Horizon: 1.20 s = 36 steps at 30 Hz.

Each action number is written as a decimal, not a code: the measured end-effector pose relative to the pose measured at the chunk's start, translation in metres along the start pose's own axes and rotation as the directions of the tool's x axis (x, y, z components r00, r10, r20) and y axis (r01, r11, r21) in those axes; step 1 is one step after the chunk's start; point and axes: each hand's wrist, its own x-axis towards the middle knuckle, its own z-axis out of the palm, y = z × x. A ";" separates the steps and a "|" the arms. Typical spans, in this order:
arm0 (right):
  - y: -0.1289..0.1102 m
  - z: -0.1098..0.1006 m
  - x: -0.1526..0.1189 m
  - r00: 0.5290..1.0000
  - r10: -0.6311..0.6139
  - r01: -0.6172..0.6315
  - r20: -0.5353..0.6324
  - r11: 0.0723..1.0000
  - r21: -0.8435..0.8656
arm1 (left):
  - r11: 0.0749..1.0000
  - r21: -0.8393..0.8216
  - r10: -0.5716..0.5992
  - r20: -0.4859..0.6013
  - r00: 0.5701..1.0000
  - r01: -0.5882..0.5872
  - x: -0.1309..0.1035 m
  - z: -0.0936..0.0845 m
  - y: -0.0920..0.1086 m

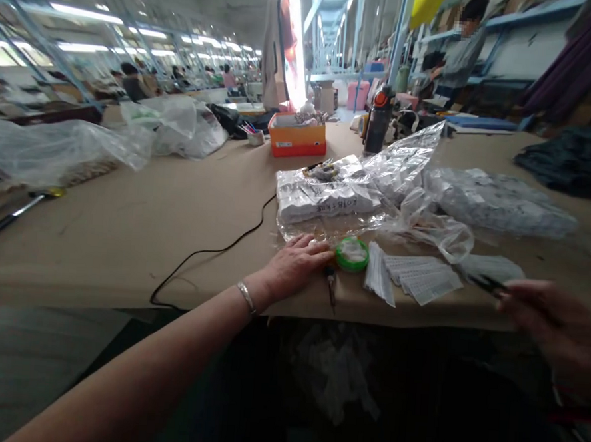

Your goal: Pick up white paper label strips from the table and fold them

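My left hand (295, 266) lies on the brown-covered table (210, 222), palm down with its fingers stretched out. Its fingertips are at the near edge of a clear plastic bag (326, 209) with white packets inside, beside a round green tub (352, 254) with whitish contents. A small slim tool with a dark handle (331, 291) lies just right of that hand. At the right edge, my right hand (552, 320), blurred, grips a dark two-pronged tool (489, 284), perhaps snips or tweezers. Its tips are near fanned printed white labels (417, 276).
An orange box (298, 138), a dark bottle (378, 123) and more filled plastic bags (502, 200) stand or lie farther back. A black cord (213, 251) crosses the table. At left is a long-handled tool (13, 216). A person (463, 54) stands at the back right.
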 end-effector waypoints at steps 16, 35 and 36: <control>-0.112 0.096 0.021 0.672 -0.588 0.697 0.451 0.707 -0.119 | 0.982 -0.186 0.004 -0.108 0.994 -0.024 0.002 0.021 -0.011; -0.115 0.093 0.029 0.595 -0.599 0.778 0.536 0.597 -0.195 | 0.976 -0.214 0.009 -0.129 0.992 -0.037 0.002 0.022 -0.012; -0.115 0.093 0.029 0.578 -0.604 0.786 0.549 0.593 -0.175 | 0.976 -0.214 0.008 -0.133 0.991 -0.037 0.002 0.023 -0.012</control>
